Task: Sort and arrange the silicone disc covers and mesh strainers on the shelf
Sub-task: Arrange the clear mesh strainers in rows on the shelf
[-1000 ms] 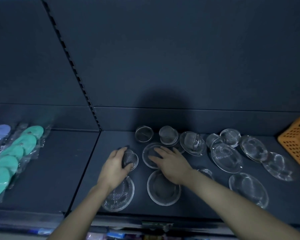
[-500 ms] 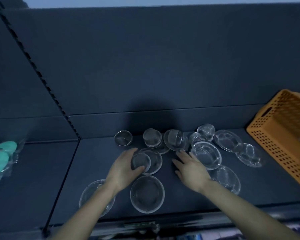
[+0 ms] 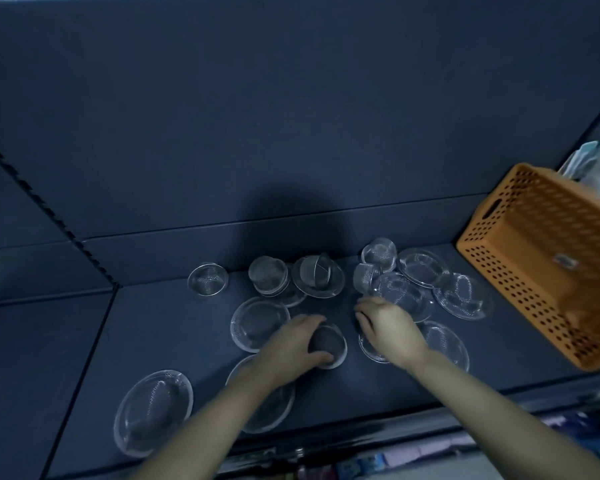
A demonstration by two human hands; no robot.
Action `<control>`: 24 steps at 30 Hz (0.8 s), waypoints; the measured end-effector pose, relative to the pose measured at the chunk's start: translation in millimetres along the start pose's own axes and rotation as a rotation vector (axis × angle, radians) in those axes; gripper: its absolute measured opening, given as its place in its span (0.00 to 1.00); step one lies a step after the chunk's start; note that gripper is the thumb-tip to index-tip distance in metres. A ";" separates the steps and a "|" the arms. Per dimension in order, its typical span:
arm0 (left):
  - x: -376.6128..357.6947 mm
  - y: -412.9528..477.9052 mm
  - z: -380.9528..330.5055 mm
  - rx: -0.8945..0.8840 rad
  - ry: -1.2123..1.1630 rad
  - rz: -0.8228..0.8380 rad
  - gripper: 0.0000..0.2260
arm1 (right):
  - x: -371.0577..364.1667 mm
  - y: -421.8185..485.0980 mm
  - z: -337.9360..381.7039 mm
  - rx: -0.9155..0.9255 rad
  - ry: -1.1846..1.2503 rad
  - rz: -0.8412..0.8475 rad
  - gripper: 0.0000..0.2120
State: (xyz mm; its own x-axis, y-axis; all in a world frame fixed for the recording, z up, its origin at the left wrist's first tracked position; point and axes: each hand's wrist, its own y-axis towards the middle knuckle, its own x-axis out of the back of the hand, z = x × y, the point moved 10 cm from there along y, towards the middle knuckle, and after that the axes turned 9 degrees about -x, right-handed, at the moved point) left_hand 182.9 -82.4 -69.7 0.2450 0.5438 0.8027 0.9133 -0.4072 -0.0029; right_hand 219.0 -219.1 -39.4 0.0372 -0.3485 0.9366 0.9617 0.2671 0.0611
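Since half a second ago the left hand (image 3: 291, 344) has slid its small mesh strainer (image 3: 329, 344) off the wide strainer (image 3: 258, 322), toward the orange basket (image 3: 548, 271); its fingers curl round the rim, gripping it. Nearer the basket, the right hand (image 3: 390, 327) has curled its fingers over another strainer (image 3: 371, 351), though the dim light leaves it unclear whether they grip. Best to nest like sizes on the shelf (image 3: 153, 323), seating each rim level so stacks don't tip.
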 end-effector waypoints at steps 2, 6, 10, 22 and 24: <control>10.4 1.6 -1.3 -0.014 -0.010 -0.067 0.23 | 2.7 4.7 6.6 0.021 -0.024 -0.002 0.09; 58.9 -0.6 12.2 0.041 0.038 -0.326 0.16 | -7.1 19.2 24.1 0.087 -0.061 0.040 0.16; 98.5 2.6 35.3 0.161 0.166 -0.438 0.19 | -14.8 37.4 33.3 0.088 -0.116 0.024 0.13; 89.2 30.2 85.5 0.339 -0.189 -0.477 0.21 | 14.6 67.2 24.3 -0.045 0.030 -0.184 0.01; 82.1 38.0 83.3 0.291 -0.249 -0.457 0.18 | 32.0 67.5 1.8 -0.179 0.200 -0.263 0.06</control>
State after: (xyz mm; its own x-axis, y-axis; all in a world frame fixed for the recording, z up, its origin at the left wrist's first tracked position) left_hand 264.9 7.8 -53.6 -0.1574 0.7863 0.5975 0.9871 0.1078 0.1182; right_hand 284.6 -210.6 -4.7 -0.1826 -0.5575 0.8099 0.9769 -0.0101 0.2133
